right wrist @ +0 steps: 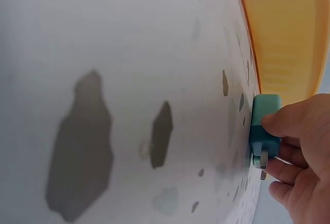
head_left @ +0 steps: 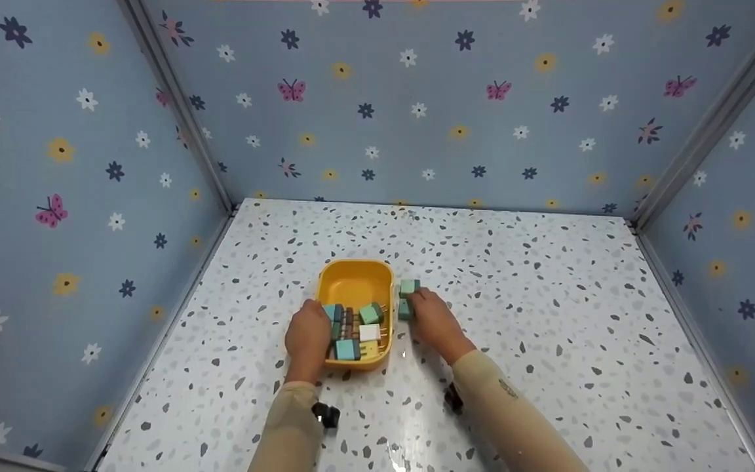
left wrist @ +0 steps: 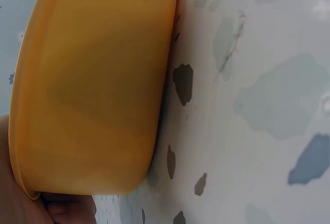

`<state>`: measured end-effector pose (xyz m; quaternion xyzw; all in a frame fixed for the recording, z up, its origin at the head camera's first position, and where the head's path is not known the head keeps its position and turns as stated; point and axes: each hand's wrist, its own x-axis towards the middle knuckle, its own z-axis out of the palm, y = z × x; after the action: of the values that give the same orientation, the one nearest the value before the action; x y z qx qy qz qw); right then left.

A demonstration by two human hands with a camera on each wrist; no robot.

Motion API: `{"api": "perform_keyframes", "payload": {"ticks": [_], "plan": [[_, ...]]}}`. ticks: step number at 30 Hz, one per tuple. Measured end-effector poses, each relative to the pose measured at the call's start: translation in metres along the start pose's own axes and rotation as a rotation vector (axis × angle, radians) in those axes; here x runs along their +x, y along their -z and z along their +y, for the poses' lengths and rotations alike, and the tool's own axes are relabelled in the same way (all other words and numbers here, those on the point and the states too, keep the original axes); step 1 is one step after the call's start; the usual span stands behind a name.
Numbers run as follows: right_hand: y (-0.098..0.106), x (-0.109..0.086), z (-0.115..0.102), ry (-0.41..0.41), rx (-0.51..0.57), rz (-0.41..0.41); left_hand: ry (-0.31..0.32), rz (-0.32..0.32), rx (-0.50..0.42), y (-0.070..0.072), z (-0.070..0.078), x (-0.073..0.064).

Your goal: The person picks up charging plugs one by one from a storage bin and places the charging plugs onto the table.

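Note:
A yellow plastic bin (head_left: 354, 288) stands on the speckled table, several power adapters lying in its nearer half. My left hand (head_left: 309, 335) grips its left rim; in the left wrist view the fingers (left wrist: 75, 211) curl at the bin's lower corner. Just right of the bin, my right hand (head_left: 435, 322) is over two green adapters, a pale one (head_left: 409, 287) and a darker one (head_left: 405, 310). In the right wrist view its thumb and fingers pinch a green-and-teal adapter (right wrist: 266, 111) whose metal prongs point away from the bin. Another adapter is partly hidden behind it.
Inside the bin are a white adapter (head_left: 369, 333), a yellow one (head_left: 369, 349), a light blue one (head_left: 347, 349) and a green one (head_left: 371, 313), with brown-and-grey pieces between. Blue floral panels (head_left: 410, 105) enclose the table (head_left: 548, 295) at the back and sides.

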<state>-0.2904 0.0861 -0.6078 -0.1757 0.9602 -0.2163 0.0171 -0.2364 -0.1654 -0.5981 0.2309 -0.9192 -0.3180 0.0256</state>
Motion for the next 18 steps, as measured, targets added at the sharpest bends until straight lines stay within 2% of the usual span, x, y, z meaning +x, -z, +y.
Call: {"api": "perform_keyframes", "payload": {"ticks": [11, 18], "plan": [[0.005, -0.004, 0.004, -0.034, 0.001, -0.008, 0.045, -0.03, -0.001, -0.001, 0.001, 0.001], [0.014, -0.008, 0.005, -0.015, 0.016, -0.006, 0.053, -0.035, -0.008, 0.0, 0.002, 0.001]]}}
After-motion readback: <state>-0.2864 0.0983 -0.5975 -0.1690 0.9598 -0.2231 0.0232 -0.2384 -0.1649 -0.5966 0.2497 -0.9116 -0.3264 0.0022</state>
